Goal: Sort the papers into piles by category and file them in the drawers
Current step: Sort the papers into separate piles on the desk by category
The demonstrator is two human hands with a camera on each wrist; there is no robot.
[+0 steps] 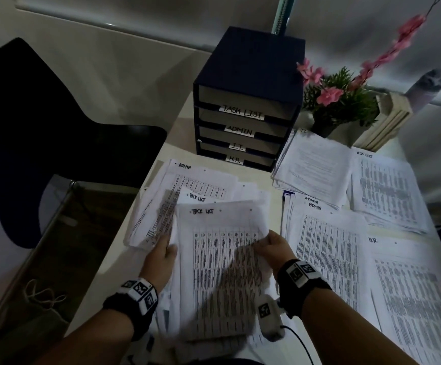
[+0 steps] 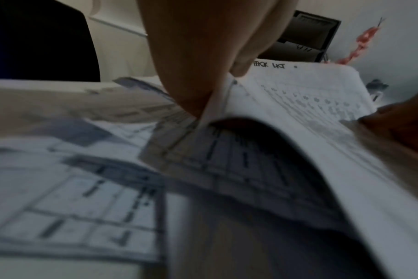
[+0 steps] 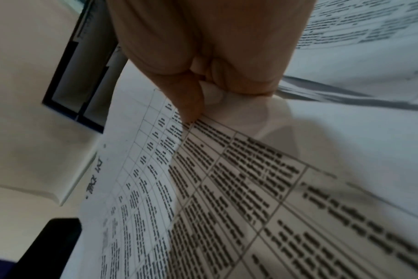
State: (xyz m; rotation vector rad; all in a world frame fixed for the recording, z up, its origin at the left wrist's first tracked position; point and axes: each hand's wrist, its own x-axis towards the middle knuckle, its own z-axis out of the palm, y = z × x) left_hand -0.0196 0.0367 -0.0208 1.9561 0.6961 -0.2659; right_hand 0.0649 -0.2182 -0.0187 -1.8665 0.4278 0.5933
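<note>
A printed sheet headed TASK LIST [image 1: 219,272] lies on top of the unsorted pile [image 1: 187,185] in front of me. My left hand [image 1: 168,246] pinches the sheet's left edge, and in the left wrist view the left hand [image 2: 212,105] has thumb and fingers closed on the lifted edge of the sheet [image 2: 322,132]. My right hand [image 1: 260,243] pinches its right edge; in the right wrist view the right hand [image 3: 203,105] has its thumb on top of the sheet [image 3: 227,188]. The dark drawer unit [image 1: 248,101], labelled TASK LIST, ADMIN, I.T. and H.R., stands behind with its drawers closed.
Sorted piles lie to the right: a text pile [image 1: 314,167], a task list pile [image 1: 388,191], an ADMIN pile [image 1: 327,246] and an H.R. pile [image 1: 412,299]. A potted plant [image 1: 340,106] and books [image 1: 383,122] stand behind them. A black chair [image 1: 56,114] is on the left.
</note>
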